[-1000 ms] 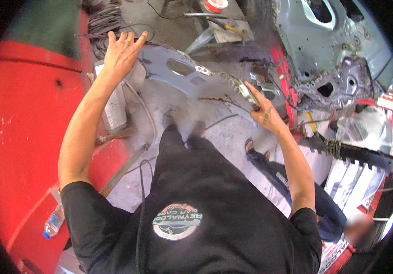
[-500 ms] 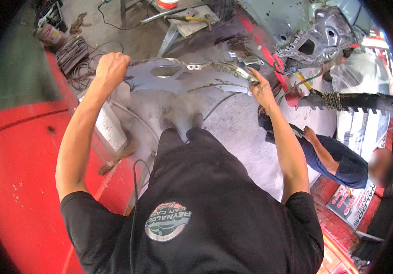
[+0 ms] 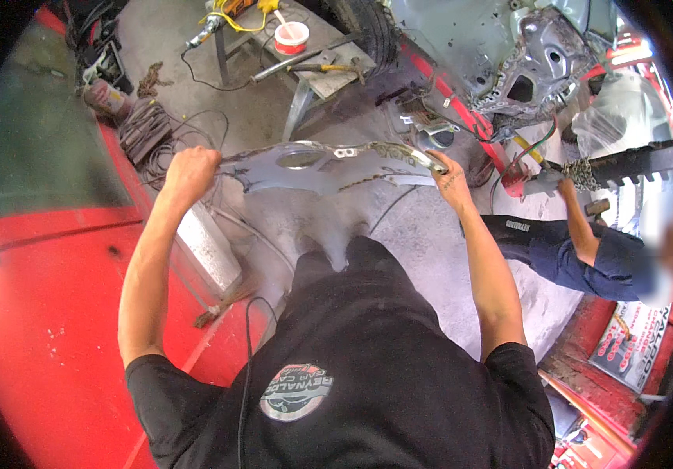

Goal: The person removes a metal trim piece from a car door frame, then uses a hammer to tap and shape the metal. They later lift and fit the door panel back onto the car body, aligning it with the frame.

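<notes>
Grey sheet-metal panel (image 3: 317, 166) held off the concrete floor (image 3: 422, 234), just above centre of view — long axis running nine o'clock to three o'clock, slightly bowed, with a round cut-out near the middle and a ragged lower edge. Left end clamped in the left hand (image 3: 189, 173), fingers curled into a closed fist around the edge. Right end gripped by the right hand (image 3: 447, 173), fingers wrapped over the rusty tip, thumb side turned inward. Both forearms raised from the lower edge and angled outward, elbows bent, the panel spanning the gap between them ahead of the black shirt (image 3: 336, 367). At nine o'clock, a red car body (image 3: 47, 313); at eleven o'clock, a coil of cable (image 3: 142, 125) on the floor. At twelve o'clock, a small stand (image 3: 305, 47) bearing a red-and-white cup (image 3: 291, 36). At three o'clock — another person's sleeve (image 3: 610, 262), hand up by a chain (image 3: 583, 173) on a toothed bar (image 3: 633, 164).
</notes>
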Motion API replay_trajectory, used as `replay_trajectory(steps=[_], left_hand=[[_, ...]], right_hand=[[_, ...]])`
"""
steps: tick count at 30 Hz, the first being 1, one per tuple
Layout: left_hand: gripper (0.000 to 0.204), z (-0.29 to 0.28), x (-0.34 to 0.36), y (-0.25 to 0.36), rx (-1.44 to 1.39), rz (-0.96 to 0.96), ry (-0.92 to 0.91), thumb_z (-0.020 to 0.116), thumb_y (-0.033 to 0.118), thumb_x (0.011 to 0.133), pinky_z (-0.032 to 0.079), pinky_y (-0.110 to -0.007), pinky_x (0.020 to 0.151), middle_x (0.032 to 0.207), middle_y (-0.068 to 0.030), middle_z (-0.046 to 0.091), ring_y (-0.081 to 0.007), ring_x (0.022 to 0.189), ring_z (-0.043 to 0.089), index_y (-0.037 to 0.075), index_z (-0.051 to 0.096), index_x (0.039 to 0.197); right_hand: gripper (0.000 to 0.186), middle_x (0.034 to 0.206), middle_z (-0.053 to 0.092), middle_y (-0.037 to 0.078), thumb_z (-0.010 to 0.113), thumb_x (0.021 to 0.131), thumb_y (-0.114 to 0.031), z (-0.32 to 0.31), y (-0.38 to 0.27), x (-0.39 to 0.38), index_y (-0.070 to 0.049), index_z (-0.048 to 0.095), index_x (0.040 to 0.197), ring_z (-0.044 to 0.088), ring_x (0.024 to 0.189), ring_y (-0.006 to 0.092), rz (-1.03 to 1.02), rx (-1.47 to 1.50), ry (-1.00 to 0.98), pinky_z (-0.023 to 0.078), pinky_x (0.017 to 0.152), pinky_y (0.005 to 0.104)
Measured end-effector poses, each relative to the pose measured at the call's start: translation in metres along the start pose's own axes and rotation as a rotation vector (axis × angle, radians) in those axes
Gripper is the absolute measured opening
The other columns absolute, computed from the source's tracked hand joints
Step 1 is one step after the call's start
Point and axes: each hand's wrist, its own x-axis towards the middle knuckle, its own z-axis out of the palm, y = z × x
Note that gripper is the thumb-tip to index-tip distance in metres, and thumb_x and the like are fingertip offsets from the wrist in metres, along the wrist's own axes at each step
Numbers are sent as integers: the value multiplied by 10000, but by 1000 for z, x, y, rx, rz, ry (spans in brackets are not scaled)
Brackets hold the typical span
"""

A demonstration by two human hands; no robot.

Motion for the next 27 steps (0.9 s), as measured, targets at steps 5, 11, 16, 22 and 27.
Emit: replay_trajectory(steps=[5, 11, 16, 22, 27], left_hand=[[109, -45, 31, 87, 10, 62, 63, 667, 65, 794, 585, -500, 706, 815, -196, 730, -388, 812, 744, 71, 698, 898], [105, -78, 101, 192, 5, 138, 58, 663, 29, 790, 587, -498, 704, 807, -194, 728, -386, 810, 744, 41, 668, 894], [74, -85, 128, 258, 87, 157, 13, 630, 28, 853, 598, -470, 715, 896, -194, 720, -375, 822, 748, 33, 650, 924], [94, -93, 156, 322, 46, 214, 36, 615, 51, 890, 595, -467, 720, 931, -190, 706, -368, 838, 742, 26, 613, 980], [215, -99, 161, 343, -6, 239, 44, 672, 88, 875, 596, -449, 759, 942, -174, 715, -353, 891, 733, 25, 581, 1060]], right_hand=[[721, 1187, 700, 290, 777, 873, -144, -12, 80, -3, 10, 466, 1504, 692, 1087, 395, 232, -25, 279, 528, 945, 408], [853, 1448, 560, 309, 746, 896, -374, 33, 193, -51, 106, 406, 1512, 530, 1372, 386, 748, 358, 344, 441, 1119, 466], [665, 1198, 709, 235, 684, 1008, -399, 65, -7, -33, 37, 499, 1474, 746, 987, 292, 305, 878, -383, 616, 832, 382], [632, 1130, 717, 197, 513, 1060, -555, 60, -70, 9, -26, 537, 1406, 736, 944, 321, 483, 1614, -512, 604, 833, 465], [613, 1113, 712, 199, 425, 1046, -580, 58, -72, 18, -65, 551, 1355, 721, 933, 321, 627, 1749, -357, 577, 829, 516]])
